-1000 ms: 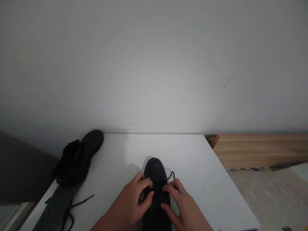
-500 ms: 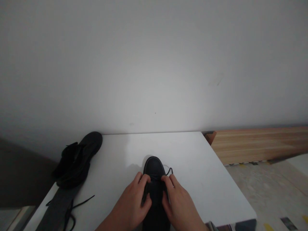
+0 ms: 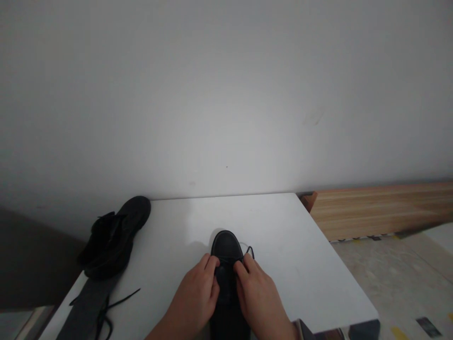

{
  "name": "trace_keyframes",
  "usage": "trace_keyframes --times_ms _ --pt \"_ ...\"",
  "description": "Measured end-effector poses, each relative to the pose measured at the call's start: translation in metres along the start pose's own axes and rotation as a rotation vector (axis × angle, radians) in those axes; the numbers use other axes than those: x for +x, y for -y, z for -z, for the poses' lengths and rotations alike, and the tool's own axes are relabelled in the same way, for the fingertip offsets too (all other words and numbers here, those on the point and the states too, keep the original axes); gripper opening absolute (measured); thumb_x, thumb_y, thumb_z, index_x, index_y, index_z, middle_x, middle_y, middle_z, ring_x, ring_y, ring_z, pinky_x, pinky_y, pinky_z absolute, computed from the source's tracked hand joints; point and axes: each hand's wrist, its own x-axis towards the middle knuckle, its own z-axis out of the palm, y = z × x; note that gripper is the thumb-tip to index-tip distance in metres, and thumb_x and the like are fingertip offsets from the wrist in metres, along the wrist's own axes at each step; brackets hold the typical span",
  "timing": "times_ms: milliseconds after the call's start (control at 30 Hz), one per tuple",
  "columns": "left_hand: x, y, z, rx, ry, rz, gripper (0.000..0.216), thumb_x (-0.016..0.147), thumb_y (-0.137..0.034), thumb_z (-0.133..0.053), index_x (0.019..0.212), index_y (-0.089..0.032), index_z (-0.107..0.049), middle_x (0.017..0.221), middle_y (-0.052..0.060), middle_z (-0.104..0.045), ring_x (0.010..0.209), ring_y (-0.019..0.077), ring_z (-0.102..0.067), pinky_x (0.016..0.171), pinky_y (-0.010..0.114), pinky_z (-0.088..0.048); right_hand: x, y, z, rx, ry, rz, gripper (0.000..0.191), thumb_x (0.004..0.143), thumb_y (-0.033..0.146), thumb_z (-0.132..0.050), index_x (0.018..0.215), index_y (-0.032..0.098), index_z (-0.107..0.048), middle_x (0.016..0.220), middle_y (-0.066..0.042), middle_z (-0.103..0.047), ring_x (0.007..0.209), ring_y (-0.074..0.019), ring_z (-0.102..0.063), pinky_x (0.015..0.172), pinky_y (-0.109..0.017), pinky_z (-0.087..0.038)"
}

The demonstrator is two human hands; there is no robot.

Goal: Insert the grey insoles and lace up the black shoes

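A black shoe points toe-away on the white table in front of me. My left hand grips its left side near the lacing, fingertips curled over the edge and thumb drawn in close to them. On the opposite side my right hand holds the shoe the same way, fingers bent over the upper. Between the two hands the dark tongue shows. A thin black shoelace loops out past the right fingers. Whether the fingertips also pinch the lace is hidden.
Another black shoe rests at the table's left edge, above a dark grey strip. A loose black lace lies beside the strip. Behind the white table stands a plain wall; wooden boarding runs along the right.
Both thumbs have closed in toward the fingers on the shoe's sides. The right fingers have shifted slightly inward over the upper. The shoe itself stays put.
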Motion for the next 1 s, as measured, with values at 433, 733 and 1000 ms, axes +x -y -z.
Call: trace_keyframes --times_ms 433,733,1000 --pt "0.001 0.007 0.000 -0.026 -0.013 -0.014 0.030 0.087 -0.002 -0.040 0.107 -0.017 -0.058 0.106 0.010 -0.063 0.098 0.0230 -0.064 0.091 0.037 -0.051 0.002 0.001 0.006 -0.138 0.022 0.107 0.045 0.092 0.002 -0.050 0.126 0.027 -0.066 0.125 -0.015 -0.064 0.104 -0.0294 -0.068 0.076 -0.036 -0.060" --pt "0.006 -0.007 0.013 0.261 0.120 0.014 0.032 0.089 -0.003 -0.038 0.108 -0.012 -0.063 0.107 0.014 -0.066 0.100 0.0259 -0.065 0.092 0.038 -0.051 0.000 0.003 0.006 -0.097 0.024 0.059 0.041 0.088 -0.005 -0.044 0.110 0.020 -0.069 0.123 -0.016 -0.064 0.100 -0.0273 -0.068 0.077 -0.036 -0.057" --pt "0.012 -0.012 0.023 0.311 0.184 -0.018 0.033 0.086 0.000 -0.041 0.108 -0.012 -0.062 0.110 0.015 -0.066 0.102 0.0270 -0.066 0.092 0.038 -0.052 -0.001 -0.002 0.000 -0.049 -0.003 0.030 0.043 0.085 -0.007 -0.042 0.108 0.019 -0.068 0.120 -0.014 -0.065 0.097 -0.0255 -0.069 0.078 -0.035 -0.057"
